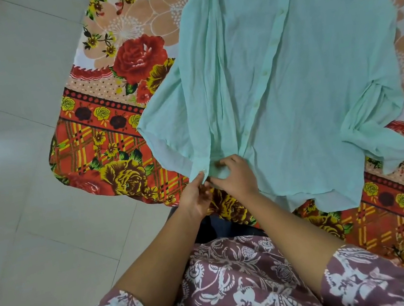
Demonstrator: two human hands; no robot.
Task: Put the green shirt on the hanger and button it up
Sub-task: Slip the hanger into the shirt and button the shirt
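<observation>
The pale green shirt (288,73) lies spread flat on a flowered bed cover, collar end toward the top of the view, hem toward me. A row of small buttons (266,72) runs down its closed front. My left hand (196,196) pinches the placket edge at the hem, beside the lowest button. My right hand (233,174) grips the fabric right next to it, fingers curled on the cloth. A rolled sleeve lies at the right. No hanger is visible; the collar area is cut off by the frame's top.
The bed cover (102,131) has red and yellow roses and a plaid border; its edge hangs at the left. White glossy floor tiles (15,182) fill the left side. My patterned maroon clothing is at the bottom.
</observation>
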